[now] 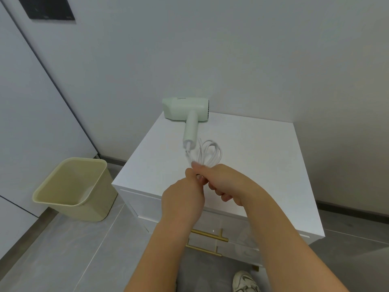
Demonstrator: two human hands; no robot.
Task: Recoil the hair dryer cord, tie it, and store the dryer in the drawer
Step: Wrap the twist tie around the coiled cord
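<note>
Both hands (207,183) grip looped white cord (207,152) (pale-green dryer (185,109) attached).

Head camera, single wide-angle view.
Worn high, aimed forward and down onto cabinet (263,148) top; left hand (183,197) and right hand (225,182) near, mid-frame; wall (210,49) behind, floor (73,249) along lower left.

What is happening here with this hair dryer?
A person is bundling the cord of a pale green hair dryer. The left hand and the right hand both grip the looped cord over the white cabinet, where the dryer lies on its side. The drawers below, with gold handles, are shut, so the dryer is not yet stored.
</note>
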